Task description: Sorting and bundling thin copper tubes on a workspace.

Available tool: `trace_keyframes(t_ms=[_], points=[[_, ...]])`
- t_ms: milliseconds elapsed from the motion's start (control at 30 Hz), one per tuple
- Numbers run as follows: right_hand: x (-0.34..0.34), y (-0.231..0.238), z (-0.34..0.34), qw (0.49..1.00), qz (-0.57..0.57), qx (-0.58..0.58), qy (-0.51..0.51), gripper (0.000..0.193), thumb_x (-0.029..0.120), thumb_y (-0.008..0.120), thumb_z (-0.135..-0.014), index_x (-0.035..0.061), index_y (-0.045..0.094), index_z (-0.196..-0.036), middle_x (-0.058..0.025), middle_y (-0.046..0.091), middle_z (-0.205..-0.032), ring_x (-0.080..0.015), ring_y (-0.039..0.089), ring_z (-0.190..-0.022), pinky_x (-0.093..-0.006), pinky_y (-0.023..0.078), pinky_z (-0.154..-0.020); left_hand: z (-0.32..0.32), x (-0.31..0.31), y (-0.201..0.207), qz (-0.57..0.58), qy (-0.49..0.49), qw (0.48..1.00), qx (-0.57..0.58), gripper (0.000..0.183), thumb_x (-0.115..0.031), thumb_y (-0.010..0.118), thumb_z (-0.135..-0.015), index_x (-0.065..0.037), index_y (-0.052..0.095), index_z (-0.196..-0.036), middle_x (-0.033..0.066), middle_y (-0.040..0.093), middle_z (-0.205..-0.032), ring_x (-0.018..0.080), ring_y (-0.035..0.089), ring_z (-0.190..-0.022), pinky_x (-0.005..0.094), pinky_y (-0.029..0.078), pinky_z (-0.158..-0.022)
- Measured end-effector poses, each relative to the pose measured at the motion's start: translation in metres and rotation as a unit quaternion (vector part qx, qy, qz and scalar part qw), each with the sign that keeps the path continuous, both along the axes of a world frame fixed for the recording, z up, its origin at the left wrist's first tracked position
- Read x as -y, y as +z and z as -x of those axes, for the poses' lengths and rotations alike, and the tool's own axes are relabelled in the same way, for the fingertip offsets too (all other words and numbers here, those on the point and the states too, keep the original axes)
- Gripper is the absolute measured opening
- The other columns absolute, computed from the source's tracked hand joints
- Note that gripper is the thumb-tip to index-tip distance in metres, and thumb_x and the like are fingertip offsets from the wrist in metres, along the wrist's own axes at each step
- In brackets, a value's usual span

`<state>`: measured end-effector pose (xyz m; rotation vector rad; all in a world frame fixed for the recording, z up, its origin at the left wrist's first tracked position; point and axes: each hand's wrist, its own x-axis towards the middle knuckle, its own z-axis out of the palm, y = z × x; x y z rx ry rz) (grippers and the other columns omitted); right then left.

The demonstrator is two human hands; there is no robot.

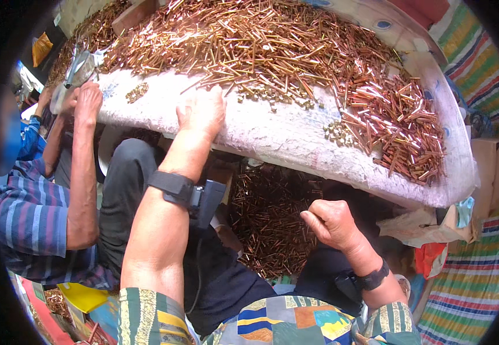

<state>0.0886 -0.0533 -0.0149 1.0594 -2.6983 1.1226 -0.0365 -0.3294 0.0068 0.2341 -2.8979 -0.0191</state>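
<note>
My left hand [201, 112] rests on the pale padded tabletop [261, 138], at the near edge of a wide heap of thin copper-coloured metal tubes [272, 43]. Its fingers curl down, and whatever they hold is hidden. Closer to me, my right hand [333, 225] is closed, thumb pressed against the fingers, in the air over a dark mass of similar tubes [272, 221] below the table. What it grips, if anything, does not show. Small brass-coloured pieces [275, 96] lie right of my left hand, and another cluster of brass pieces [338, 133] sits further right.
At left, beside me, a co-worker in a striped shirt [33, 221] has hands [85, 100] at the table's edge. More small pieces [137, 92] lie between us. Cardboard [427, 227] stands under the right corner, with striped sheeting [471, 276] beyond.
</note>
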Motion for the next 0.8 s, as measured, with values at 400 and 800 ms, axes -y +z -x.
trace_keyframes(t_ms=[400, 800], points=[[-0.001, -0.001, -0.007, 0.908, 0.234, 0.346, -0.045, 0.019, 0.017, 0.051, -0.087, 0.0017, 0.054, -0.077, -0.0021, 0.049, -0.055, -0.0089, 0.042, -0.044, -0.0232, 0.035, -0.042, -0.093, -0.015, 0.009, -0.698, -0.117, 0.706, 0.020, 0.014, -0.009, 0.056, -0.077, -0.002, 0.057, -0.065, 0.0027, 0.052, -0.051, 0.0106, 0.045, -0.041, 0.0214, 0.035, -0.041], [-0.003, 0.037, -0.007, 0.794, 0.489, 0.360, 0.008, 0.015, 0.005, 0.047, -0.085, -0.0014, 0.055, -0.096, -0.0025, 0.058, -0.070, -0.0028, 0.046, -0.051, -0.0150, 0.037, -0.046, -0.140, -0.103, 0.008, -0.846, -0.206, 0.380, 0.314, 0.012, -0.013, 0.053, -0.085, -0.002, 0.053, -0.085, 0.0138, 0.063, -0.074, 0.0135, 0.060, -0.055, 0.0176, 0.044, -0.044]])
